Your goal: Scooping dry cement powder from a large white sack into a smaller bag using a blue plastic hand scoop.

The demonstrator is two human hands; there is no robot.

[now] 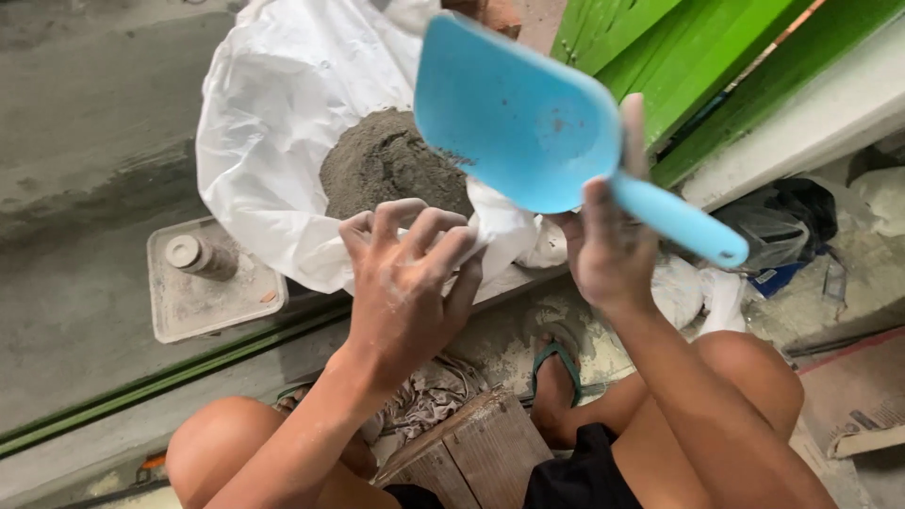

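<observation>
The white sack (283, 104) is sitting open on the ground, grey powder (386, 165) heaped inside — likely heavy and loose. The right hand (603, 245) is gripping the blue scoop (518, 113) — light, stiff — where handle meets bowl; the left hand (405, 283), fingers curled but holding nothing, is hovering at the sack's rim.

The white sack (273, 113) ran off the top edge, so its full height could not be told, and the blue scoop (514, 113) covered the right part of the grey powder (386, 165). The left hand (405, 283) hid the sack's near rim. The right hand (603, 240) masked the join of scoop and handle. The wooden stool (476, 452) and both knees were cut by the bottom edge. The dark bag (787, 221) at right was too cluttered to identify.
</observation>
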